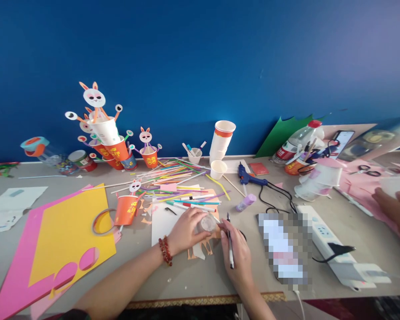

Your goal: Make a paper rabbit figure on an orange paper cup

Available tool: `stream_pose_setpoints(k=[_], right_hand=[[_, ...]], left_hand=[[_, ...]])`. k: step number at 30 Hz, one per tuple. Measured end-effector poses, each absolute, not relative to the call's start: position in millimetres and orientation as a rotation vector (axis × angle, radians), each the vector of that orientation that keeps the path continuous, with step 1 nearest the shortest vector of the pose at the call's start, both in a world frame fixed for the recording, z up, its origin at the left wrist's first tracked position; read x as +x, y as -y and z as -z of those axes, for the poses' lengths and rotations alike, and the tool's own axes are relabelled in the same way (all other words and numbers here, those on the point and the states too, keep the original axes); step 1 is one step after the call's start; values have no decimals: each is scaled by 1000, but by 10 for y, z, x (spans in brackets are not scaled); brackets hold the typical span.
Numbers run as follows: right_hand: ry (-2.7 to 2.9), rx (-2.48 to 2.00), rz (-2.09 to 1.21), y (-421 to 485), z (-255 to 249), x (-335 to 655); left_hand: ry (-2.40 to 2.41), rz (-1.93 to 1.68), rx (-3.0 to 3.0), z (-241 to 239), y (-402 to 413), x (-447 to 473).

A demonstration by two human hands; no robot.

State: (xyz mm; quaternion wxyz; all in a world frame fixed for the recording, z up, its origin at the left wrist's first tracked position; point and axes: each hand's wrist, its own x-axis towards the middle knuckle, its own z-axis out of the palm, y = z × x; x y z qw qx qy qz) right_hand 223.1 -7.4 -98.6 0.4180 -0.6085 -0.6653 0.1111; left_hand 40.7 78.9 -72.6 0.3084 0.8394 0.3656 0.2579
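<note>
Clear little cup (207,223) sat on the white paper (162,222) mid-table, left hand (186,232) fingers clamped round it; right hand (239,257), just beside, pinched a black pen (230,249) tight.

A yellow foam sheet (70,235) tops a pink foam sheet (13,275). The paper cup (126,210) is orange, the slim pen (230,250) black and white.

Both forearms are bare to the elbow; the left hand (186,229) has a bracelet (166,251) of round red beads at its wrist, and the right hand (237,252) is bare.
</note>
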Motion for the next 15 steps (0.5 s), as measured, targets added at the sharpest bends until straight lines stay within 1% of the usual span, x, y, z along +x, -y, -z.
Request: stream_pose_setpoints(k=[3,7,15], right_hand=[[1677,-1512,-266,70,977,2225],[1688,-1515,-281,59,978,2229],[1705,-1506,-284,58,987,2233]], left_hand=[[-1039,-770,2085,599,-902,266],[-1130,-800,2118,494,-974,143],[-935,-644,2301,708,-759,410]])
